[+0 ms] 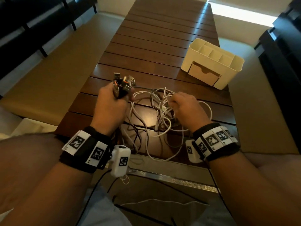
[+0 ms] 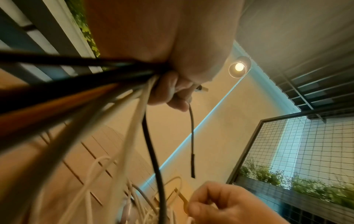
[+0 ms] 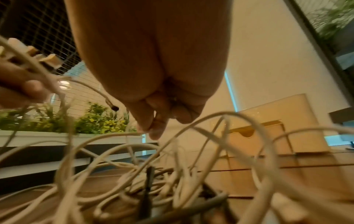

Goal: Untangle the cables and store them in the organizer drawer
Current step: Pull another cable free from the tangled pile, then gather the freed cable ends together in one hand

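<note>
White and dark cables (image 1: 151, 115) lie tangled across the near end of the table (image 1: 146, 46), some loops spilling over its near edge. Your left hand (image 1: 112, 105) grips a bundle of plugs (image 1: 123, 84), fingers curled round them. Your right hand (image 1: 185, 106) pinches a white strand in the tangle. Toward the table's right edge stands the organizer (image 1: 213, 62), its drawer (image 1: 203, 73) shut.

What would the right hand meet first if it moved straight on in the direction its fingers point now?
The right hand points forward and down into the tangle of cables on the table, so it would most likely meet the white loops just past its fingertips first. Depth is unclear.
</note>
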The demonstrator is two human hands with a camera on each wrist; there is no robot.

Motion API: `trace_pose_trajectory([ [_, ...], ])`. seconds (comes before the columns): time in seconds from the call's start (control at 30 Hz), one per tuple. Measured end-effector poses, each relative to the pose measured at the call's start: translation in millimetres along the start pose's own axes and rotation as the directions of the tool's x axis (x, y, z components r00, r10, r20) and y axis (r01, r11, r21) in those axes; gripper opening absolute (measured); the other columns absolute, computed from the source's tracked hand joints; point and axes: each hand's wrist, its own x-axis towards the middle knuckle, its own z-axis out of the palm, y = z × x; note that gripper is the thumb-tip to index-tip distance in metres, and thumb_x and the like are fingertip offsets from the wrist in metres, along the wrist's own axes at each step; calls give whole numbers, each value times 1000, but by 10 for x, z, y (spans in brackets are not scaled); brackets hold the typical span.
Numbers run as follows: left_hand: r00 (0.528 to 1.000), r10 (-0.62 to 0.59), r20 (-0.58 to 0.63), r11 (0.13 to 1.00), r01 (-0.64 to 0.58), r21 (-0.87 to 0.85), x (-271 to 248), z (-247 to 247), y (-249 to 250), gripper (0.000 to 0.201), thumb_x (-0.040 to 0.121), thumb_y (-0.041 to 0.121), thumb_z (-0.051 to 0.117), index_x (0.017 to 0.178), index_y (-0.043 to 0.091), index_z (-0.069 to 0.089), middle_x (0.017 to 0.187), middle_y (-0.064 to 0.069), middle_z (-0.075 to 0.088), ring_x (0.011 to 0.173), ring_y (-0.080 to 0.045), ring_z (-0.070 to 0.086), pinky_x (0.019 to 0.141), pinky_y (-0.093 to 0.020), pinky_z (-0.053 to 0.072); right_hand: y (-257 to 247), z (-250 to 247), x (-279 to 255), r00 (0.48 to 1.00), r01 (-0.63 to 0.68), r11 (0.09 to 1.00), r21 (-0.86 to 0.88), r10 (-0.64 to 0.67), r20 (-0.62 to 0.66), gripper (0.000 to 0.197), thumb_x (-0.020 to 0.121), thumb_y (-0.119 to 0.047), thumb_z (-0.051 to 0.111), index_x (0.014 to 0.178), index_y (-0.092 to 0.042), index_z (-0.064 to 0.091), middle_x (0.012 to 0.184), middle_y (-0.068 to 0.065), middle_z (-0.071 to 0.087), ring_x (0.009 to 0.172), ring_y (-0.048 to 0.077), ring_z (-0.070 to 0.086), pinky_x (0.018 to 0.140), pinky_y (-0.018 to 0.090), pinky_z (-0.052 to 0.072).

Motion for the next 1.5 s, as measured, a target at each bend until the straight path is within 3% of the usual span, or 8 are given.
trace_pose_trajectory([
  [0.23,993,-33,114,999,35,-18,-22,-17,79,6,99,15,60,96,20,62,82,3,70,46,8,52,48,-14,35,-220,-341,-54,987,-27,986,166,53,-152,12,99,-28,56,100,-20,66,93,-6,63,79,1,55,64,8,35],
  [0.33,990,-35,136,999,33,18,-8,-100,49,9,99,18,61,90,20,64,80,3,70,43,3,48,48,-17,37,-464,-433,-165,980,-82,983,161,50,195,30,91,-57,58,102,-29,61,92,-10,61,78,1,59,62,17,43],
  [0.5,989,-16,145,995,2,95,-29,-274,57,24,97,13,61,75,20,66,77,1,71,46,1,47,52,-22,39,-691,-139,-418,701,-38,970,-241,197,686,97,63,-77,71,143,-32,38,130,-3,56,114,20,55,88,38,50],
  [0.67,986,-19,165,995,3,99,-88,-326,72,25,98,17,62,74,15,68,68,-1,67,40,-2,41,43,-14,35,-660,301,-482,835,-10,945,-326,187,517,75,75,-65,73,132,-25,43,116,6,61,105,29,59,85,46,54],
  [0.87,983,-31,179,996,16,86,-148,-381,67,21,99,15,61,79,19,65,65,9,69,36,0,41,39,-12,33,-467,239,-228,887,-76,967,-244,177,427,35,87,-42,71,104,-14,60,103,8,63,94,26,57,80,38,52],
  [1.13,961,-56,272,990,19,139,-192,-388,75,27,99,21,62,72,15,66,46,14,54,38,-3,38,45,-21,33,-428,-206,-147,913,-181,972,-152,223,343,29,90,-42,68,113,-24,63,109,0,59,89,15,59,74,29,52],
  [1.37,920,-6,391,998,-17,57,-318,-354,340,22,101,18,59,79,19,63,45,17,54,39,-2,39,44,-18,32,-878,-755,-369,977,25,979,205,-67,202,25,90,-51,64,111,-39,60,90,-20,56,80,-4,54,63,17,37],
  [1.5,909,35,416,999,-32,-15,-422,-367,466,21,101,14,57,85,3,65,45,16,53,39,0,42,45,-16,32,-930,-526,-476,967,140,978,154,-168,193,19,96,-43,59,90,-25,64,79,-10,59,71,4,56,62,23,40],
])
